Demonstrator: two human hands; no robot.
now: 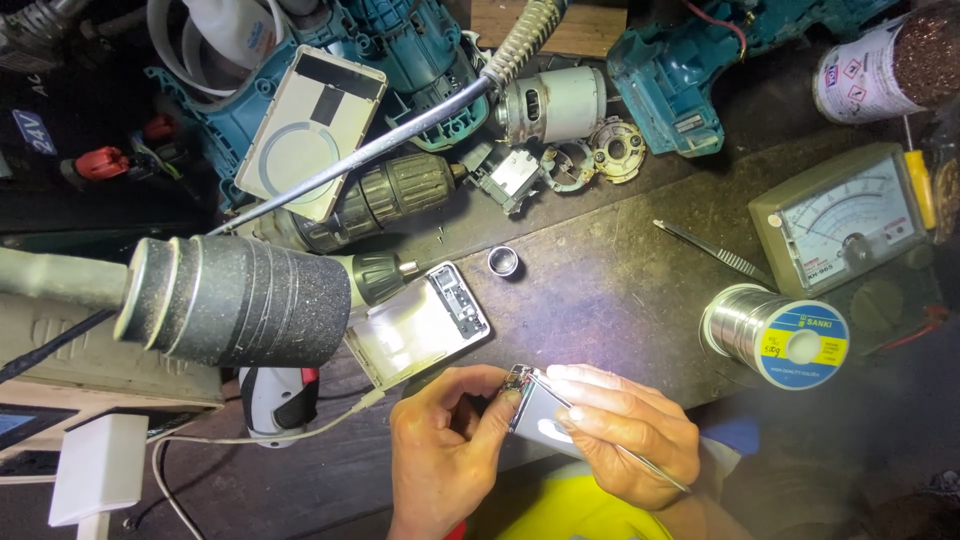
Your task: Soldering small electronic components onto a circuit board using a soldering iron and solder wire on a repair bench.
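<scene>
both hands, left hand (440, 455) and right hand (625, 430), pinch a small pack (535, 410) between closed fingertips; solder spool (780, 335) lies beyond the right fingers.

Teal drill housings (690, 70) along the desk's far edge. Solder spool (775, 335): silver wire, blue-yellow label. Meter (845, 225): olive-grey case, white dial. Open case (420, 325) white. Screwdriver (275, 400) white-red. Desk (620, 260) dark brown, scratched.
</scene>
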